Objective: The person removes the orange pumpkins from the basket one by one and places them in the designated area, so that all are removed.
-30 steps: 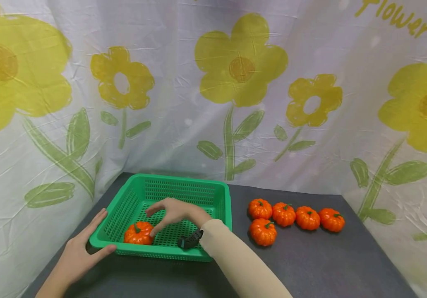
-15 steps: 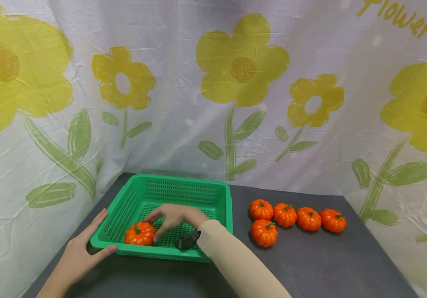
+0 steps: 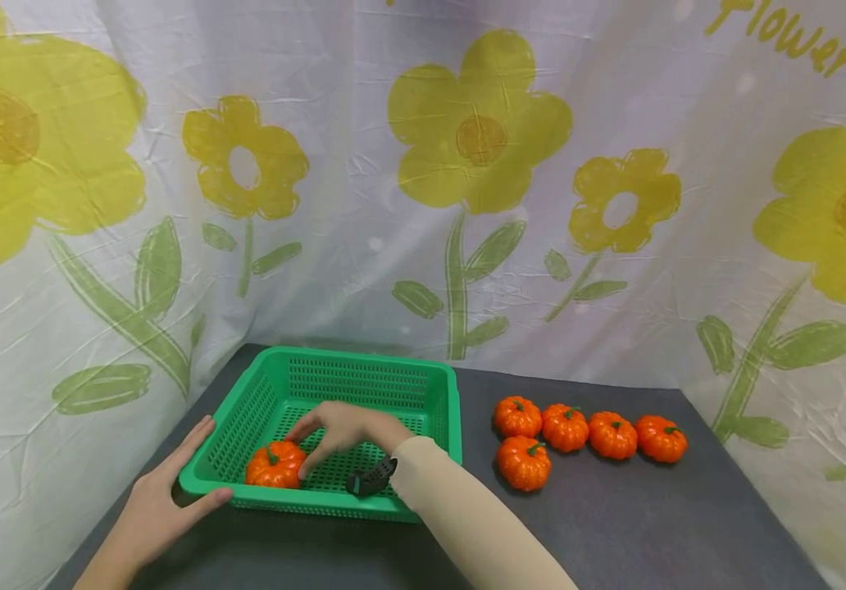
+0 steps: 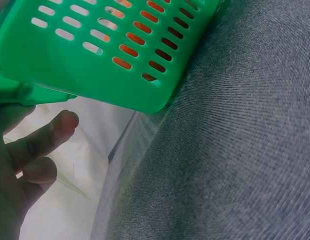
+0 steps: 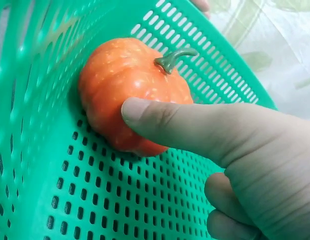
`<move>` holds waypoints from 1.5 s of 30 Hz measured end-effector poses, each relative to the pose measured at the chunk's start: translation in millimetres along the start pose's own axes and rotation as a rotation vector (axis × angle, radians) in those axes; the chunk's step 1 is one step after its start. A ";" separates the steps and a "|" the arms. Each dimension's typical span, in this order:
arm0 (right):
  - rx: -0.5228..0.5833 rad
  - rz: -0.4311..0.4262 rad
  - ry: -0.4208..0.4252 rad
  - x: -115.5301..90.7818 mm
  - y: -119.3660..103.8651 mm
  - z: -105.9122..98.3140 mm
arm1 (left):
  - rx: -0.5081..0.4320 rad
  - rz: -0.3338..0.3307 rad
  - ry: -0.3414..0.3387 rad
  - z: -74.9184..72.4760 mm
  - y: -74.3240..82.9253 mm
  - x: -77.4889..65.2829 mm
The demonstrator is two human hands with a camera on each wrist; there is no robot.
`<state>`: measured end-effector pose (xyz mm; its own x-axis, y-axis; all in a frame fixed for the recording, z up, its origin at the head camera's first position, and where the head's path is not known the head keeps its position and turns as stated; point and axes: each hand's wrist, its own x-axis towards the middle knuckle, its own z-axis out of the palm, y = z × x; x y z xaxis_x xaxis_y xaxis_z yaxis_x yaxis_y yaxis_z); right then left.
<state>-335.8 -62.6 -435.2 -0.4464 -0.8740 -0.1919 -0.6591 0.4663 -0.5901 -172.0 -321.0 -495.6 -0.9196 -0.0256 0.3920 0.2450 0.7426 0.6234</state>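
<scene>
An orange pumpkin [image 3: 272, 469] with a green stem sits on the floor of a green basket [image 3: 364, 510], near its front left corner. My right hand [image 3: 345, 430] reaches down into the basket and holds this pumpkin by its right side. In the right wrist view the thumb [image 5: 165, 117] lies against the pumpkin [image 5: 115, 80]; the index finger's far end is hidden behind it. At the basket's front left corner rests my left hand [image 3: 161, 500], fingers straight along the left rim and thumb at the front rim. The left wrist view shows fingers [image 4: 45, 142] beside the basket wall [image 4: 95, 75].
Several more pumpkins [image 3: 611, 434] stand on the dark grey table [image 3: 615, 524] to the right of the basket, one [image 3: 523, 464] in front of the others. A white curtain [image 3: 349, 270] with yellow flowers hangs behind the table and on both sides.
My right hand has lowered from above the basket floor to the pumpkin, and its thumb and index finger have come round it. The left hand has stayed at the corner.
</scene>
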 end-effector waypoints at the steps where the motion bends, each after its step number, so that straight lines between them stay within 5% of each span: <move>1: -0.004 -0.005 -0.002 0.0 0.1 -0.2 | -0.001 0.001 0.001 0.0 0.2 0.0; 9: -0.020 0.007 0.023 -0.6 0.7 -1.0 | 0.003 0.004 0.001 0.6 1.1 0.7; 23: -0.058 0.102 0.198 -17.7 -5.3 -15.4 | 0.005 -0.045 -0.046 0.7 -0.6 0.5; 35: -0.014 0.116 0.416 -56.3 -12.9 -28.9 | 0.011 -0.036 -0.014 2.3 -2.3 -2.4; 45: 0.076 0.080 0.602 -99.4 -23.1 -14.8 | 0.010 -0.010 -0.003 1.6 -2.3 0.0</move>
<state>-285.1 15.5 -390.9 -0.7708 -0.5955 0.2263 -0.5746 0.4964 -0.6507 -173.0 -321.7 -498.1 -0.9230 -0.0314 0.3835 0.2323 0.7491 0.6204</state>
